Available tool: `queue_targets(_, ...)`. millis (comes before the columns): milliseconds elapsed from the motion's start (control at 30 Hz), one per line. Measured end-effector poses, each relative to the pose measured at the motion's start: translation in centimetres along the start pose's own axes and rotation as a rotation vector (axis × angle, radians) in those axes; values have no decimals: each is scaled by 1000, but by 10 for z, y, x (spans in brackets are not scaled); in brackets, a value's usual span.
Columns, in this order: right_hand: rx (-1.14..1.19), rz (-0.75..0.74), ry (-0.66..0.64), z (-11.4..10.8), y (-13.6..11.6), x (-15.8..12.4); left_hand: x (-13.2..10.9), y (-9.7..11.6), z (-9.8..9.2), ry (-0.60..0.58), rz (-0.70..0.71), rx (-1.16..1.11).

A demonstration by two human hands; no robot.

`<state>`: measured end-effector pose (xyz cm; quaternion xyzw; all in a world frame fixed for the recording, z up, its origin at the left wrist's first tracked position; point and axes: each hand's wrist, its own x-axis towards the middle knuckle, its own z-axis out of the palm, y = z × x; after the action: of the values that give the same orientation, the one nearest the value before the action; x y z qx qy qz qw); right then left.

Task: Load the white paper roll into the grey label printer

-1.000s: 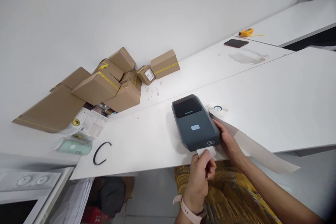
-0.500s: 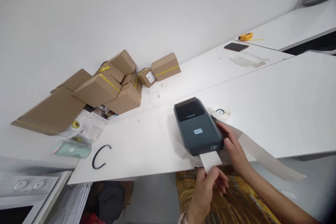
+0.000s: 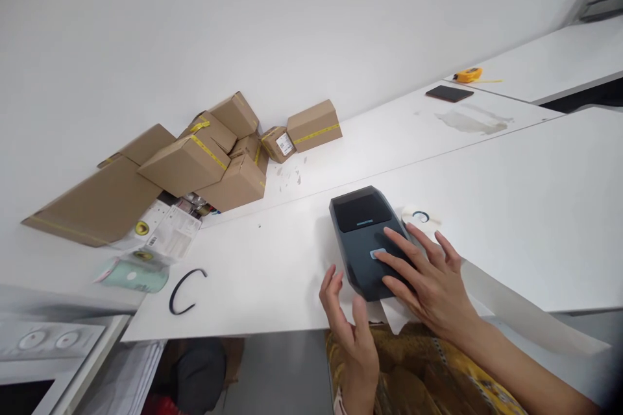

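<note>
A dark grey label printer (image 3: 354, 253) lies on the white table near its front edge. Across its top rests my right hand (image 3: 431, 272), fingers spread, one fingertip on the light blue button (image 3: 377, 253). My left hand (image 3: 350, 331) is open beside the printer's front left corner and holds nothing. From the printer's front end a strip of white label paper (image 3: 395, 316) sticks out, partly covered by my right hand. Behind that hand stands a roll of label paper (image 3: 421, 217), and a long backing strip (image 3: 530, 311) trails off the table edge to the right.
Several cardboard boxes (image 3: 185, 162) are heaped against the wall at left. Near them lie a green packet (image 3: 139, 275) and a black curved band (image 3: 176, 292). Farther back right are a dark flat tablet-like object (image 3: 450, 93) and a yellow tape measure (image 3: 468, 75).
My left hand has let go of the paper strip and moved left, opening. My right hand has gone from the printer's side onto its top, at the button.
</note>
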<state>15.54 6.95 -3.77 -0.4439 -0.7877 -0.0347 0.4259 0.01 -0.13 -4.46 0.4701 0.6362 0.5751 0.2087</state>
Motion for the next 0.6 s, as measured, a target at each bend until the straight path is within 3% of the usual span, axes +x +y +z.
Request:
queue_targets(100,13,12,5,1,0,2,7,8,10,-99,80,90)
queue_targets(233,106,57,-18,2,4,0,9,15,18,-173,41,90)
queue_targets(333,274,110,-49,0,5,-9,7,17,18,-188,-33,44)
queue_targets(467,487,333,-20,-4,3,-22,5,19,14,-189,-81,-15)
queue_targets(600,588,428,-47,-11,5,-15,15,28,12,-158,-69,-79)
